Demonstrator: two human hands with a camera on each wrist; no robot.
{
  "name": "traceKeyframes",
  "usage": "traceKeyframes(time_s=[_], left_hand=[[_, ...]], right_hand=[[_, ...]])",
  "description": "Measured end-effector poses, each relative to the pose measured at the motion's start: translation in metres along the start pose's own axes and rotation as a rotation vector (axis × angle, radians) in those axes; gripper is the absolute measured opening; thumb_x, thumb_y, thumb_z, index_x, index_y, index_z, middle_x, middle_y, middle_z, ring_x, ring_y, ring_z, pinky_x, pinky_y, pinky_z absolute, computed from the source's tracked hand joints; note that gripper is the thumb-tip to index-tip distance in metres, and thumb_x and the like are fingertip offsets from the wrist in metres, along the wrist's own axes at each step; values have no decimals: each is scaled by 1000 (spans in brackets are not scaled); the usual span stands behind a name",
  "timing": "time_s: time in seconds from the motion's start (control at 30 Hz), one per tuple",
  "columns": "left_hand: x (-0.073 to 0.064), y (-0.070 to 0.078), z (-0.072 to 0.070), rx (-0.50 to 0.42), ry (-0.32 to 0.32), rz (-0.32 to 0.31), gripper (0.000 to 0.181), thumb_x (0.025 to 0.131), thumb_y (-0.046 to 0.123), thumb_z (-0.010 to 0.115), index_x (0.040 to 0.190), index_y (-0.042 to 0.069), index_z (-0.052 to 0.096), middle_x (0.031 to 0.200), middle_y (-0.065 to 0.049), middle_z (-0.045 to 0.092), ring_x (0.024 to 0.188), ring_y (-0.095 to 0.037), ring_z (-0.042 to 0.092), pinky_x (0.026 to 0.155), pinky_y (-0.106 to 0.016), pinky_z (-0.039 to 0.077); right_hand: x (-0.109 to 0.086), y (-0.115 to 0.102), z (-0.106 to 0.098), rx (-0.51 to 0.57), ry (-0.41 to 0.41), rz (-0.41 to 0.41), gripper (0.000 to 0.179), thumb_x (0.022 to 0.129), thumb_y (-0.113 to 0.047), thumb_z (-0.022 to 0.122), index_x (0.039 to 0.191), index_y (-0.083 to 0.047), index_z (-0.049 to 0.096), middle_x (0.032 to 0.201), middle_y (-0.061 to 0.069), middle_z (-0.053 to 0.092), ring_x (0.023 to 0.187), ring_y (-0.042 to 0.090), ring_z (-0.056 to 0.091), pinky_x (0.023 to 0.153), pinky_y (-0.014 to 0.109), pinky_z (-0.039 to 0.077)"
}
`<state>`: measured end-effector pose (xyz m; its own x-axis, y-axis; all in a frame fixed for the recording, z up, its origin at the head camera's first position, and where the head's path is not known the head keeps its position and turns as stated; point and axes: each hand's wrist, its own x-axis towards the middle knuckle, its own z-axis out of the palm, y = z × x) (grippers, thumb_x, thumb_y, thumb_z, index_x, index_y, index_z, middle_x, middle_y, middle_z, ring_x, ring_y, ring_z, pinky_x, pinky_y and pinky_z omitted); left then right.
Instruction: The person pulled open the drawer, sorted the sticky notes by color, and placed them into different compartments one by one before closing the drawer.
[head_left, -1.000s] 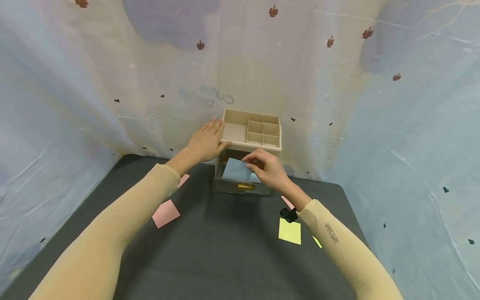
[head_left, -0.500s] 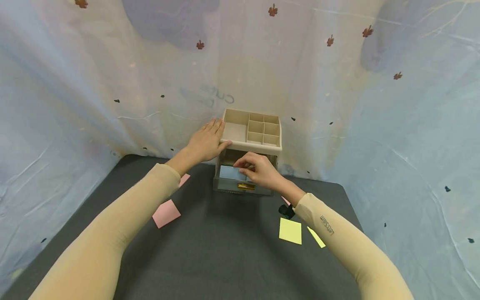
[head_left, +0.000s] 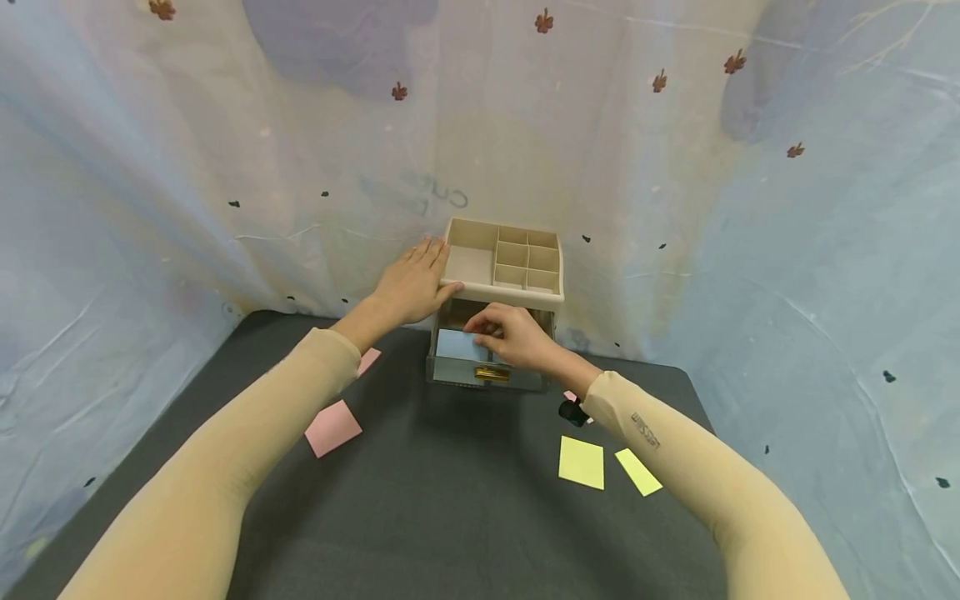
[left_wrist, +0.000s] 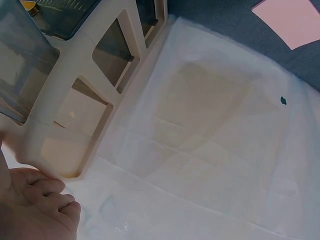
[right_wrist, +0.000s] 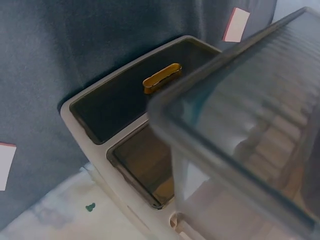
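Note:
A cream desktop drawer organizer (head_left: 502,293) stands against the back wall, its clear grey drawer (head_left: 453,372) with a gold handle (head_left: 491,374) pulled out. My left hand (head_left: 411,279) rests flat against the organizer's upper left side, fingers straight; the left wrist view shows this hand (left_wrist: 40,205) at its corner. Over the drawer, my right hand (head_left: 521,337) pinches the right edge of a blue sticky note (head_left: 459,345) between thumb and fingers. The note lies low inside the drawer. Through the drawer's wall, the right wrist view shows my fingers (right_wrist: 272,130) only dimly.
Two pink notes (head_left: 333,428) lie on the dark table to the left. On the right are two yellow notes (head_left: 581,462), a small black object (head_left: 573,413) and a partly hidden pink note (head_left: 570,396). A patterned curtain (head_left: 360,150) surrounds the table.
My right hand has moved left and lowered the blue note from a tilted position above the drawer down into it. The left hand has kept its place.

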<state>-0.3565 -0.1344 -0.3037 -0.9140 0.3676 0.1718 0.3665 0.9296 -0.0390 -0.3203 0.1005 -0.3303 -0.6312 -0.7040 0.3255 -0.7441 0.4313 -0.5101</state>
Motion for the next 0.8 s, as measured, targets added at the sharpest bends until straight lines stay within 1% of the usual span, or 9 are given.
traceKeyframes(time_s=[0.23,0.33,0.57,0.7,0.8], left_hand=[[-1,1,-1,-3,0,1,85,110,58,32,165,-3,11,173,-21,10,160,-37,8,130,-49,12],[-1,1,-2,-5,-5,1,85,110,58,32,165,-3,11,173,-21,9,160,-37,7,130,-49,11],[0,1,-2,-9,-1,2,85,110,58,32,165,-3,12,172,-21,10,160,-37,7,130,-49,11],[-1,1,-2,-6,-1,3,85,110,58,32,165,-3,12,173,-21,11,160,-37,7,130,-49,11],[-1,1,-2,1,-1,5,85,110,58,32,165,-4,13,172,-21,11,160,-37,8,129,-50,13]], right_hand=[[5,5,0,-26,-52,64,21,97,-6,74,118,-4,74,110,8,70,100,22,69,88,32,60],[7,8,1,-40,-73,77,22,97,-8,74,119,-4,74,109,7,69,98,21,69,87,32,59],[13,15,2,-83,-117,80,22,97,-11,75,119,-6,76,110,6,71,95,19,68,82,31,58],[15,17,4,-126,-152,74,22,98,-12,75,119,-7,76,112,6,71,96,18,68,81,31,58],[17,19,6,-167,-181,64,22,98,-13,75,119,-7,76,114,6,72,95,18,69,82,30,58]])
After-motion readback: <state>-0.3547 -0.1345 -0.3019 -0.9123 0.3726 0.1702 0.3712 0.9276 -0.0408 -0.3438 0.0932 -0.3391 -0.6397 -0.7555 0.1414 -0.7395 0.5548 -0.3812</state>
